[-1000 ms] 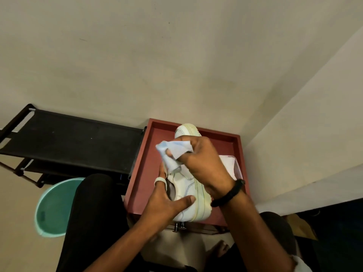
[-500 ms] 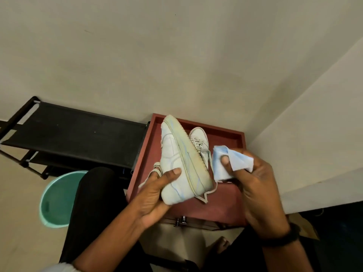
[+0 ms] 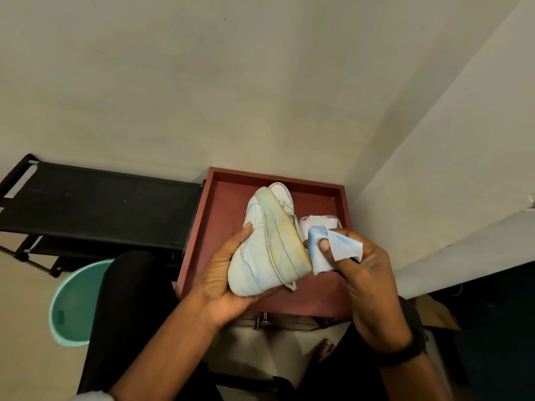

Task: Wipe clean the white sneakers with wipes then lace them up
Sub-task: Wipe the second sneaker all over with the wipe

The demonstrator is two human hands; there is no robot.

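Note:
My left hand grips a white sneaker by its heel, tipped on its side so the yellowed sole edge faces right. My right hand pinches a pale blue wipe with the thumb on top; the wipe touches the sneaker's sole edge. A second white sneaker lies on the red tray behind the held one, mostly hidden. A loose lace end hangs below the held sneaker.
A clear pack of wipes lies on the tray's right side, partly behind my right hand. A black rack stands to the left, a green bucket on the floor below it. Walls close in behind and to the right.
The sneaker went from lying under both hands to being lifted and turned on its side in my left hand. My right hand drew the wipe away to the right, then back against the sole edge.

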